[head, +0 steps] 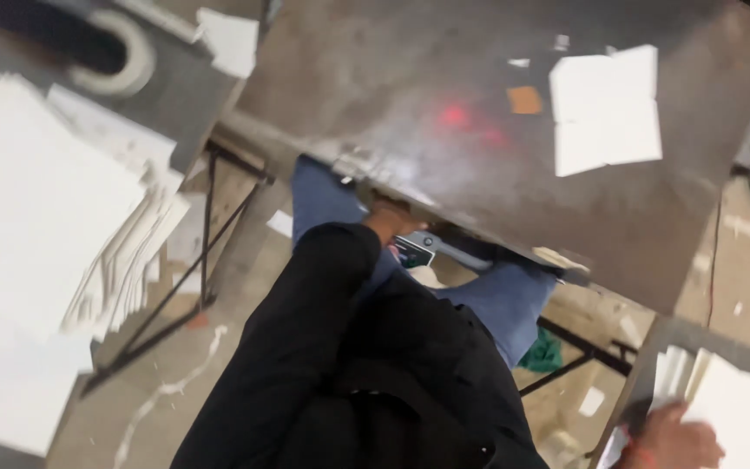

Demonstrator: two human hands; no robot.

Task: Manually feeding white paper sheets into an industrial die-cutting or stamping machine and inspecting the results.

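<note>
White paper everywhere, plus scuffed grey metal. Left hand (pixel 390 219) tucked under the edge of the steel table (pixel 444 78), touching or just above a small dark device with a lit screen (pixel 413 252). Mostly hidden by the table edge and the black jacket sleeve (pixel 305 330), so cannot tell whether clenched on the device or merely beside it. Right hand (pixel 672 439) down in the lower right corner, laid on a stack of white sheets (pixel 735 408). Blurred and cut off at the wrist by the frame, so impossible to say whether pinching a sheet or only pressing flat.

Judged by look: sheets light, limp, prone to sliding over one another and to creasing at the corners. Best taken at one edge, thumb on top and fingers beneath, or squared between both palms. Device small, stiff and smooth-sided, probably slippery. Best gripped across its long sides, clear of the screen.

Elsewhere: two loose white sheets (pixel 605 108) and an orange scrap (pixel 524 100) lying on the table, near a red glow (pixel 455 115) on the metal. Large slumped pile of white sheets (pixel 36 226) at far left, well apart from both hands. Blue jeans (pixel 505 300) reaching under the table. Green cloth (pixel 544 354) on the floor (pixel 167 382), too blurred to identify further.
</note>
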